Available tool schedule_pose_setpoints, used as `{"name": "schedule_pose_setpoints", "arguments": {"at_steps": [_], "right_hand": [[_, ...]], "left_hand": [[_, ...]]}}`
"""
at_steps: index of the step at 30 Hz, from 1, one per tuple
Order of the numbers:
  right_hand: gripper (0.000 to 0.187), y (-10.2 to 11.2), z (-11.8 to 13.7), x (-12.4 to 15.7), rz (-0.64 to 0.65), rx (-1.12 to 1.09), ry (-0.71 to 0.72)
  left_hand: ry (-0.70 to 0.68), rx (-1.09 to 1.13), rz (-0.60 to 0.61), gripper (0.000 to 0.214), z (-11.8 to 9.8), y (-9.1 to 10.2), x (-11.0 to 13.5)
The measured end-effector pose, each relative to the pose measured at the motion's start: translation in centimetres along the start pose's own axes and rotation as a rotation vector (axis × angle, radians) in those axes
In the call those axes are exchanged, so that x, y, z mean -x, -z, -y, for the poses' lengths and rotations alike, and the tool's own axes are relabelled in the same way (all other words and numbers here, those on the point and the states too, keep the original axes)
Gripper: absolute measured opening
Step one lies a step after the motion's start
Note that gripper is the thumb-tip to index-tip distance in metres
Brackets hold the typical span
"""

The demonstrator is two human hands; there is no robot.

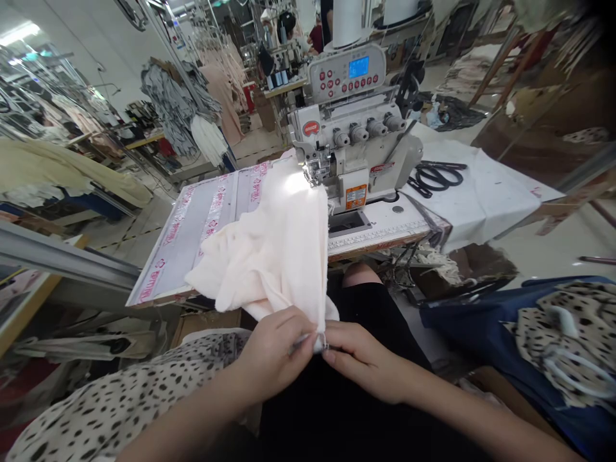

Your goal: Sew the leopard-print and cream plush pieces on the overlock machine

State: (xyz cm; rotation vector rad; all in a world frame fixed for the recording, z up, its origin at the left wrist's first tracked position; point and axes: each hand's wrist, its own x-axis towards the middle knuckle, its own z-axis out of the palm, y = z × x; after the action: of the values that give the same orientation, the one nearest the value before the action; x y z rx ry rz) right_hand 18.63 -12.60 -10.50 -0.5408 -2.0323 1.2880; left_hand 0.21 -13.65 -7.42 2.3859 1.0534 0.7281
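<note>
A pale cream piece of fabric (293,244) runs from under the presser foot of an overlock sewing machine (346,141) down over the table edge toward my lap. At its near end, my left hand (279,350) pinches the edge between thumb and fingers. Close beside it, my right hand (359,356) grips the same corner from the other side. The fingertips of both hands almost meet at the fabric's folded edge. A lamp on the machine lights the cloth near the needle, and the exact stitch point is hard to make out.
Black-handled scissors (436,176) lie right of the machine on white cloth. Spotted fabric (144,391) is heaped at my left, and more spotted fabric (572,333) lies on a blue cover at right. Garment racks and another person are in the background.
</note>
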Motion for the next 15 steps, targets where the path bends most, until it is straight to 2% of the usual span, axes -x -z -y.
{"name": "schedule_pose_setpoints", "arguments": {"at_steps": [1,3,5,6,9,11,15], "right_hand": [[0.024,0.3,0.0,0.0,-0.03,0.053,0.011],[0.017,1.0,0.0,-0.1,-0.178,0.215,0.052],[0.022,1.6,-0.2,-0.2,-0.311,0.417,0.135],[0.026,1.9,-0.3,-0.4,-0.314,0.512,0.197],[0.024,2.1,-0.8,-0.8,-0.161,0.687,0.358],[0.02,2.1,-1.1,-1.1,-0.115,0.709,0.385],[0.022,2.6,0.0,-1.8,-0.163,0.608,0.369]], "left_hand": [[-0.019,-0.001,-0.001,0.008,0.1,0.0,-0.1],[-0.062,-0.011,-0.009,0.007,0.2,0.0,-0.3],[-0.107,-0.04,-0.039,0.01,0.2,0.1,-0.4],[-0.129,-0.054,-0.053,0.012,0.2,0.1,-0.4],[-0.151,-0.093,-0.056,0.016,-0.1,0.1,-0.2],[-0.125,-0.098,-0.016,0.017,-0.5,-0.1,0.2],[-0.166,-0.063,0.123,0.012,-2.3,-0.7,1.0]]}}
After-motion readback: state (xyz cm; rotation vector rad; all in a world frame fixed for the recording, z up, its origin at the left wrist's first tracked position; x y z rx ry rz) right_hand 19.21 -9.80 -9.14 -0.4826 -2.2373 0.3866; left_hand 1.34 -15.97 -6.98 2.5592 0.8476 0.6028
